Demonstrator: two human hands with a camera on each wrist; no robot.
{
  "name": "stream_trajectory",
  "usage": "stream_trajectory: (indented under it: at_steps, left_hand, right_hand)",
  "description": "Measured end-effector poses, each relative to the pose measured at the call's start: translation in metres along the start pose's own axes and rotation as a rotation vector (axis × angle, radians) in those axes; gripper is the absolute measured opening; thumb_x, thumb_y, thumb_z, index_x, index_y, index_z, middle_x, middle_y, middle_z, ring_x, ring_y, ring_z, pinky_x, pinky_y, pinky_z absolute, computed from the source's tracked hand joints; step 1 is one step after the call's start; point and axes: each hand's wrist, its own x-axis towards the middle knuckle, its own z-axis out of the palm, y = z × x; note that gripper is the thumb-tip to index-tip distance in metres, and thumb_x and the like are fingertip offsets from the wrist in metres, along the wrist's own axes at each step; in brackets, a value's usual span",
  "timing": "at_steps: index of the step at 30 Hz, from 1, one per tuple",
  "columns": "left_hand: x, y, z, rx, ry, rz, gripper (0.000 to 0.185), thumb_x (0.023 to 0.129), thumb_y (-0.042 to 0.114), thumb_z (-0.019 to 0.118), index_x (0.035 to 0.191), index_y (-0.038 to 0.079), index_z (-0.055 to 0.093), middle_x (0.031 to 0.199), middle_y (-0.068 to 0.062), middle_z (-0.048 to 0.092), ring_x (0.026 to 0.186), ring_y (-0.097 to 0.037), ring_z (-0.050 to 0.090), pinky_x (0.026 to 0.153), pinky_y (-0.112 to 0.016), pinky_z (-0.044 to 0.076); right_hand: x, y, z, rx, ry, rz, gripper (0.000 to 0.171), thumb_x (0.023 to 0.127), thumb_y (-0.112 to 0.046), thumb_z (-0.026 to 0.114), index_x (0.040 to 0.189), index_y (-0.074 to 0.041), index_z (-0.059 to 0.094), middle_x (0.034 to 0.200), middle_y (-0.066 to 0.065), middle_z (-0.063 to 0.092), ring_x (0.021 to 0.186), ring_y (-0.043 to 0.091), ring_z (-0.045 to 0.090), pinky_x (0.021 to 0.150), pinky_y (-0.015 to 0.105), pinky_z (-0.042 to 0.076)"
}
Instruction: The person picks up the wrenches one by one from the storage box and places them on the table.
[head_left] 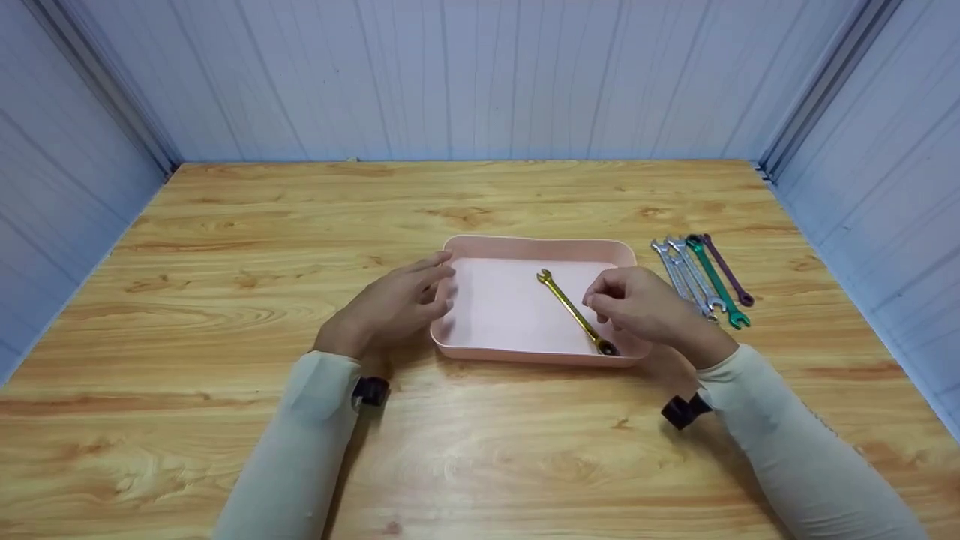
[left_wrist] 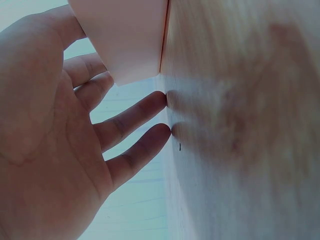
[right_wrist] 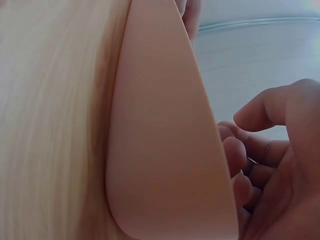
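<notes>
- A staged recording booth rather than a lived-in room; pale ribbed wall panels [head_left: 480,75] close in ahead of both hands and to either side
- A bare wooden table [head_left: 225,225] under the hands; a row of wrenches [head_left: 701,277] just right of the right hand [head_left: 645,307] hints at workshop practice

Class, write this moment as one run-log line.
left hand: open, touching pink tray | right hand: curled above gold wrench, empty | gold wrench: in tray | four wrenches: table
</notes>
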Motion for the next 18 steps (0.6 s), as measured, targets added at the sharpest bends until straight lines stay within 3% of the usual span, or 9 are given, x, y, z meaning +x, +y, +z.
stream_trajectory:
  at_steps: [5, 10, 18]
  left_hand:
    - [0.001, 0.000, 0.000, 0.008, -0.005, -0.002, 0.051, 0.101, 0.029, 0.057, 0.148, 0.011, 0.051, 0.163, 0.002, 0.028, 0.147, -0.020, 0.031, 0.113, -0.042, 0.034]
    - [0.001, 0.001, -0.001, 0.020, -0.015, -0.015, 0.053, 0.101, 0.032, 0.057, 0.149, 0.011, 0.049, 0.164, 0.004, 0.027, 0.147, -0.020, 0.029, 0.114, -0.042, 0.032]
    - [0.001, 0.000, -0.001, 0.023, -0.017, -0.021, 0.053, 0.101, 0.032, 0.057, 0.150, 0.012, 0.048, 0.164, 0.005, 0.026, 0.147, -0.020, 0.029, 0.114, -0.042, 0.032]
  right_hand:
    - [0.000, -0.002, 0.005, 0.005, -0.027, 0.026, 0.020, 0.099, -0.018, 0.059, 0.099, -0.004, 0.072, 0.084, 0.009, 0.064, 0.068, 0.019, 0.058, 0.053, 0.025, 0.047]
    - [-0.001, -0.003, 0.010, -0.031, -0.022, -0.024, 0.017, 0.097, -0.017, 0.059, 0.096, -0.005, 0.071, 0.080, 0.006, 0.064, 0.062, 0.018, 0.058, 0.048, 0.026, 0.045]
    - [0.001, 0.001, 0.016, -0.245, 0.016, -0.171, 0.006, 0.089, -0.010, 0.064, 0.088, -0.010, 0.070, 0.074, -0.002, 0.061, 0.064, 0.012, 0.054, 0.059, 0.030, 0.045]
